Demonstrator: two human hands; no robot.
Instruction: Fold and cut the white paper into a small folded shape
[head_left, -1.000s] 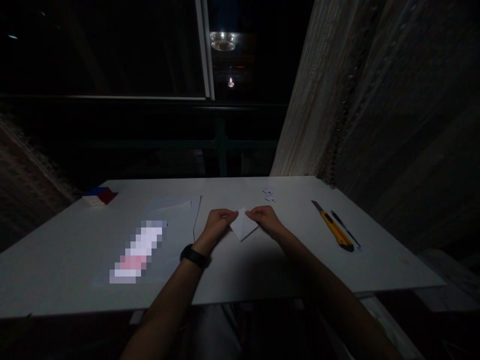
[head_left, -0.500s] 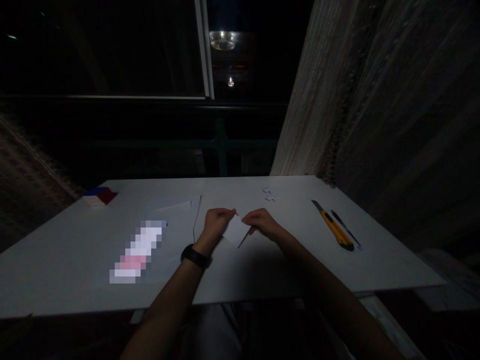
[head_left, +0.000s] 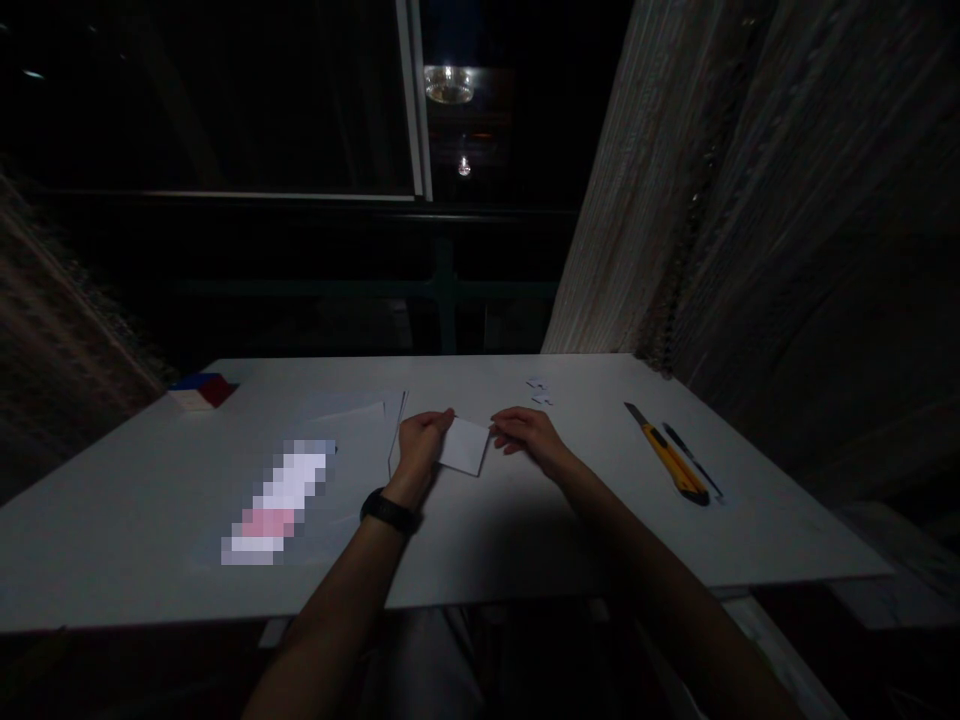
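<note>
My left hand [head_left: 424,445], with a black band on its wrist, is closed on a small square of white paper [head_left: 465,445]. Its thumb lies over the paper's upper left corner. At the right corner of the square is my right hand [head_left: 525,438], its fingers loosely bent and slightly apart. Those fingertips are at the paper's edge; whether they touch it is hard to tell in the dim light. The paper is held just over the white table [head_left: 480,550].
Left of my hands lie white sheets [head_left: 352,440] and a blurred-out bright phone-like object [head_left: 281,500]. A coloured cube [head_left: 201,391] stands far left. Small paper pieces [head_left: 540,392] lie behind my right hand. A yellow box cutter [head_left: 667,455] and a pen [head_left: 691,458] lie right.
The paper square has turned, its lower corner shifting up and its top edge now nearly level. My left hand has moved slightly left with it, and my right fingers have loosened at its right corner.
</note>
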